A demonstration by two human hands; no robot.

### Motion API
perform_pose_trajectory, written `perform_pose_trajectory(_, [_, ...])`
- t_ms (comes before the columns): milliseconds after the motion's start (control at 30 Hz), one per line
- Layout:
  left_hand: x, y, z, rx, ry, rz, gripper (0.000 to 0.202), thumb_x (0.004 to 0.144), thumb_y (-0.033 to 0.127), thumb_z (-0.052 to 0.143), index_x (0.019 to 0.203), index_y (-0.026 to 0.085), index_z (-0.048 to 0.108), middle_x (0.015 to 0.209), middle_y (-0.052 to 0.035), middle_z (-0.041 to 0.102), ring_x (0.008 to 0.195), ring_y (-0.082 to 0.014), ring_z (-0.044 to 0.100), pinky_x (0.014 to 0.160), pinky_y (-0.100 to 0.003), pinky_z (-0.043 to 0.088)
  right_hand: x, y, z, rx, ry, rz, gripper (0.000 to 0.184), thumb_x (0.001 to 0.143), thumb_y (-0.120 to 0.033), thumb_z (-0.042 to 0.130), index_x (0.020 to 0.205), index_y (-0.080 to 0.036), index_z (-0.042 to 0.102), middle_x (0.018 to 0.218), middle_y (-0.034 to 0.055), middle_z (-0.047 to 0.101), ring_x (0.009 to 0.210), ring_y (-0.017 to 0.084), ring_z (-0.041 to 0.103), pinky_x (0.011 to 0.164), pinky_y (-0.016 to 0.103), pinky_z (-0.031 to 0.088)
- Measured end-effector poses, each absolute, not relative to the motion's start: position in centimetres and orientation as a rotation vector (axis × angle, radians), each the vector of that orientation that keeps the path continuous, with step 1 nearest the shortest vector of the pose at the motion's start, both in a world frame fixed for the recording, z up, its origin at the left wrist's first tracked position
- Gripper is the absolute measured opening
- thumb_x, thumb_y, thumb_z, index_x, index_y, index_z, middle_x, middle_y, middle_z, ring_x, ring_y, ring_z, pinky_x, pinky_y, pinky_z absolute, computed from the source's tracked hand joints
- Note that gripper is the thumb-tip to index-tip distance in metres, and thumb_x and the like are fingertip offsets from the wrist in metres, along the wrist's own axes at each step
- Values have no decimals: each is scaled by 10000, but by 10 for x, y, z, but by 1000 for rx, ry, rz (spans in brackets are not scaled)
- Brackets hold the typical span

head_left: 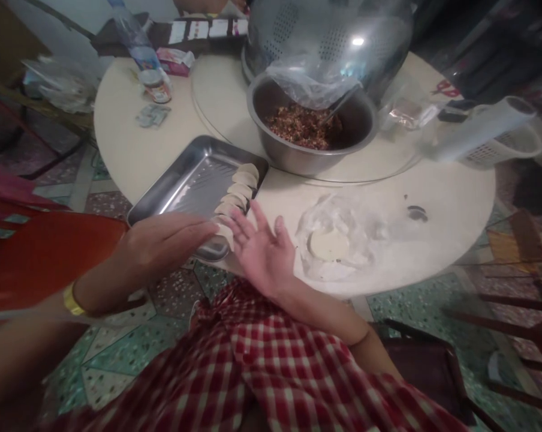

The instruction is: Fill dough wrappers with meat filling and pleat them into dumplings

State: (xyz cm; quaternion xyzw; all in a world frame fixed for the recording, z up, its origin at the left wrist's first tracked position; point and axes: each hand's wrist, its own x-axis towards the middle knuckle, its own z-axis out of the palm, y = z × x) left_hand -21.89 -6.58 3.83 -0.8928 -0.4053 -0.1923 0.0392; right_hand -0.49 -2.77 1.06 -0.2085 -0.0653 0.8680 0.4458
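Note:
A steel tray [185, 180] lies at the near left edge of the round table, with a row of several folded dumplings [240, 189] along its right side. My left hand [163, 243] reaches palm down to the nearest dumpling [226, 234] at the tray's front corner, fingertips on it. My right hand [264, 252] is open, palm up with fingers spread, just right of that dumpling and touching it. A round dough wrapper [329, 246] rests on a floured plastic sheet [343, 234] to the right. A steel bowl of minced filling [304, 126] stands behind.
A big steel colander [329, 36] with a plastic bag stands behind the bowl. A water bottle [134, 36], a small jar [154, 84] and packets lie at the far left. A white basket [500, 147] sits at the right. Chairs stand around the table [433, 204] on the terrazzo floor.

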Motion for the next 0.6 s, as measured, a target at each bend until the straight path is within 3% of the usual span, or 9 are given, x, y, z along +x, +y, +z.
perform_pose_trajectory(133, [-234, -52, 30, -2718, -1168, -531, 449, 923, 67, 551, 1350, 190, 491, 1220, -115, 666, 1102, -211, 629, 935, -388, 549, 34, -18, -4, -552, -266, 1917, 483, 904, -656, 393, 1189, -333, 610, 1179, 12, 706, 1119, 186, 634, 1134, 469, 356])
perform_pose_trajectory(267, [-236, -40, 14, -2737, -1004, -402, 374, 956, 60, 447, 1307, 177, 502, 1131, -100, 701, 1004, -204, 651, 847, -349, 551, 62, -13, -12, -621, -316, 1764, 469, 871, -663, 462, 1181, -356, 634, 1226, 11, 696, 1181, 199, 610, 1203, 501, 247])
perform_pose_trajectory(600, [-228, -23, 5, -2976, -1100, -188, 337, 975, 96, 377, 1141, 237, 633, 1047, -42, 736, 878, -170, 676, 764, -279, 500, 74, -4, -14, -682, -378, 1674, 476, 868, -673, 456, 1213, -393, 628, 1286, -4, 673, 1294, 219, 556, 1231, 539, 192])
